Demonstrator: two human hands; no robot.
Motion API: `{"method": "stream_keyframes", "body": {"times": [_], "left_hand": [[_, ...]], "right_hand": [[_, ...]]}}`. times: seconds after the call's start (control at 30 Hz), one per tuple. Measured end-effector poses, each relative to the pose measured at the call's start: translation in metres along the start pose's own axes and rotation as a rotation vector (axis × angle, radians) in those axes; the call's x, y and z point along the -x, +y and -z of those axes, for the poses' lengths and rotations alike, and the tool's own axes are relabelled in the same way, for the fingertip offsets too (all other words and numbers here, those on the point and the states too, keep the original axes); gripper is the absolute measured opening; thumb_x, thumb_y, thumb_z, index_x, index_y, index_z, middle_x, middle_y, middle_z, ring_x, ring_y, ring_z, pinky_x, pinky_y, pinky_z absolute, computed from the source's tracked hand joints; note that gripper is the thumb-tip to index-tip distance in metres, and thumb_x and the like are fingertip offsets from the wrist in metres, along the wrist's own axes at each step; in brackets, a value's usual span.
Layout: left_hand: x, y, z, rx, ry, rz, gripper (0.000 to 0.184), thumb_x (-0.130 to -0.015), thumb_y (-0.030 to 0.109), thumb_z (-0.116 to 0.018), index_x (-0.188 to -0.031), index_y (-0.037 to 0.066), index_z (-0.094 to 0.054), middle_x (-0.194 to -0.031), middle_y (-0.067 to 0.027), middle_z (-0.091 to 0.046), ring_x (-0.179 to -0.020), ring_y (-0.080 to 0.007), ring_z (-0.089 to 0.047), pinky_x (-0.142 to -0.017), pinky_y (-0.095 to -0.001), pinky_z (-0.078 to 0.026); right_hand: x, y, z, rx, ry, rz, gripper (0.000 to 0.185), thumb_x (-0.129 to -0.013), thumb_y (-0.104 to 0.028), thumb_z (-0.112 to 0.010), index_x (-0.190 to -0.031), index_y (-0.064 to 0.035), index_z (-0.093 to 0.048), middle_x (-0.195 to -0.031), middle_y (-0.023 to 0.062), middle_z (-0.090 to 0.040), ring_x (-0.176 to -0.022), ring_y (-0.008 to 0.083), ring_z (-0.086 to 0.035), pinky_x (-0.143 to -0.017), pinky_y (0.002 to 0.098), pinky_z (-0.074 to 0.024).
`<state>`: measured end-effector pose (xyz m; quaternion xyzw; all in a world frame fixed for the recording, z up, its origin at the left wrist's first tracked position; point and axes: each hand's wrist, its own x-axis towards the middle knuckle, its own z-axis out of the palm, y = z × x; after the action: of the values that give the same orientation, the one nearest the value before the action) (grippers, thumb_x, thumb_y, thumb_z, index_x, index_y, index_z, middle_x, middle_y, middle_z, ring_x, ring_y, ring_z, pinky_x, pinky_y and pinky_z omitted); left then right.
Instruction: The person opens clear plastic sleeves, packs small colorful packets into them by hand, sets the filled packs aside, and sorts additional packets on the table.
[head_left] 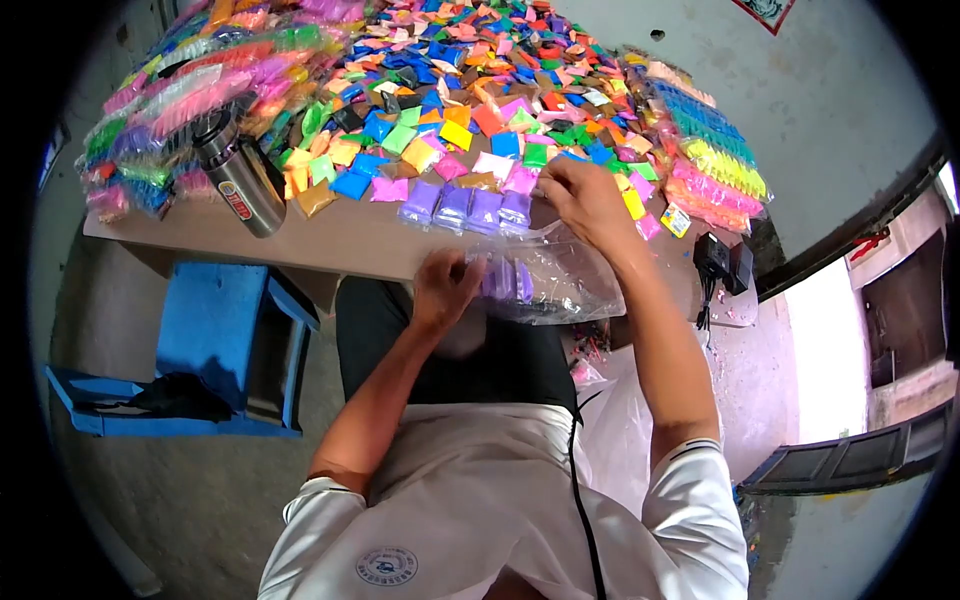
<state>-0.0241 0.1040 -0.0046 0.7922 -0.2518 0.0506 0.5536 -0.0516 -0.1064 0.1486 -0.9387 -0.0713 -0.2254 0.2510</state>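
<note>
A clear plastic bag [570,285] lies at the table's front edge, over my lap, with several purple packets [508,282] inside its left part. My left hand [445,288] is closed at the bag's left side, its fingertips gripping the plastic beside those packets. Just beyond the bag, a row of purple packets [485,210] lies flat on the table. My right hand [583,198] is closed in a pinch to the right of this row, above the bag's far edge. What its fingertips hold is hidden.
Loose colourful packets [470,90] are heaped across the table [350,235]. Filled bags stand at the left [200,95] and right [715,160]. A steel flask [243,185] stands near the front edge, black adapters [722,260] at the right. A blue chair [210,330] is at left.
</note>
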Motion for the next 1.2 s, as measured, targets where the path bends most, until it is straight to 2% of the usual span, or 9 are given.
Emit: {"method": "stream_keyframes", "body": {"times": [0.03, 0.1, 0.33, 0.6, 0.7, 0.77, 0.9, 1.13, 1.2], "left_hand": [[0.000, -0.004, -0.003, -0.008, 0.048, -0.031, 0.040, -0.084, 0.031, -0.068, -0.064, 0.001, -0.051, -0.064, -0.0141, -0.050, -0.065, -0.0317, -0.050, -0.062, -0.0447, -0.040], [0.000, -0.006, -0.006, -0.017, 0.091, -0.069, 0.039, -0.084, 0.030, -0.068, -0.064, 0.002, -0.052, -0.063, -0.0136, -0.050, -0.064, -0.0311, -0.051, -0.062, -0.0446, -0.040], [0.002, -0.013, -0.009, 0.062, 0.102, 0.016, 0.036, -0.081, 0.027, -0.071, -0.062, 0.002, -0.052, -0.062, -0.0114, -0.050, -0.064, -0.0292, -0.053, -0.062, -0.0425, -0.042], [0.001, -0.008, -0.006, -0.051, 0.091, -0.043, 0.033, -0.081, 0.027, -0.070, -0.066, 0.002, -0.055, -0.065, -0.0119, -0.054, -0.069, -0.0301, -0.055, -0.065, -0.0417, -0.044], [0.000, -0.005, -0.005, -0.067, 0.085, -0.021, 0.033, -0.082, 0.028, -0.069, -0.066, 0.002, -0.056, -0.065, -0.0123, -0.054, -0.069, -0.0312, -0.056, -0.065, -0.0425, -0.045], [0.003, -0.008, -0.006, -0.005, 0.080, 0.014, 0.034, -0.083, 0.028, -0.069, -0.067, 0.002, -0.055, -0.065, -0.0125, -0.053, -0.066, -0.0313, -0.055, -0.063, -0.0432, -0.044], [0.003, -0.005, -0.004, 0.102, 0.030, 0.094, 0.038, -0.084, 0.030, -0.069, -0.065, 0.001, -0.053, -0.065, -0.0124, -0.052, -0.065, -0.0306, -0.054, -0.061, -0.0432, -0.042], [0.004, -0.006, -0.006, 0.083, 0.066, -0.009, 0.038, -0.087, 0.029, -0.067, -0.066, 0.001, -0.054, -0.065, -0.0123, -0.051, -0.063, -0.0299, -0.052, -0.060, -0.0429, -0.041], [0.004, -0.005, -0.006, 0.104, 0.043, 0.014, 0.037, -0.086, 0.029, -0.068, -0.067, 0.001, -0.054, -0.065, -0.0123, -0.051, -0.063, -0.0300, -0.052, -0.061, -0.0427, -0.041]], "right_hand": [[-0.012, 0.007, -0.005, 0.000, 0.005, -0.001, 0.018, -0.086, -0.016, -0.069, -0.094, 0.0008, -0.069, -0.078, 0.0113, -0.069, -0.069, 0.0234, -0.064, -0.064, 0.0339, -0.0495], [-0.031, 0.024, -0.023, 0.241, -0.286, -0.050, 0.023, -0.077, -0.016, -0.069, -0.096, -0.0024, -0.068, -0.092, 0.0178, -0.069, -0.089, 0.0345, -0.067, -0.077, 0.0428, -0.0527], [-0.041, 0.054, -0.072, 0.453, -0.700, -0.063, 0.059, -0.067, -0.023, -0.083, -0.118, -0.0030, -0.060, -0.114, 0.0206, -0.065, -0.108, 0.0366, -0.061, -0.092, 0.0425, -0.0500], [-0.022, 0.059, -0.078, 0.441, -0.494, 0.118, 0.045, -0.069, -0.009, -0.076, -0.109, -0.0005, -0.059, -0.093, 0.0211, -0.067, -0.092, 0.0366, -0.066, -0.079, 0.0465, -0.0527], [-0.028, 0.060, -0.067, 0.433, -0.517, 0.079, 0.050, -0.067, -0.021, -0.079, -0.108, -0.0032, -0.058, -0.097, 0.0226, -0.066, -0.094, 0.0396, -0.064, -0.082, 0.0463, -0.0518], [-0.032, 0.043, -0.045, 0.453, -0.372, -0.109, 0.042, -0.070, -0.021, -0.074, -0.104, -0.0005, -0.061, -0.093, 0.0226, -0.067, -0.090, 0.0388, -0.065, -0.080, 0.0461, -0.0528], [-0.020, 0.023, 0.021, 0.126, 0.048, -0.178, 0.049, -0.069, -0.034, -0.067, -0.102, 0.0026, -0.064, -0.086, 0.0243, -0.068, -0.081, 0.0384, -0.066, -0.075, 0.0455, -0.0517], [0.072, -0.014, 0.052, -0.074, -0.149, -0.440, 0.049, -0.069, -0.036, -0.067, -0.098, 0.0027, -0.066, -0.086, 0.0215, -0.067, -0.079, 0.0371, -0.065, -0.073, 0.0436, -0.0499], [0.074, -0.027, 0.037, 0.187, -0.298, -0.545, 0.049, -0.070, -0.040, -0.067, -0.094, 0.0025, -0.067, -0.087, 0.0237, -0.067, -0.083, 0.0392, -0.065, -0.077, 0.0453, -0.0507]]}}
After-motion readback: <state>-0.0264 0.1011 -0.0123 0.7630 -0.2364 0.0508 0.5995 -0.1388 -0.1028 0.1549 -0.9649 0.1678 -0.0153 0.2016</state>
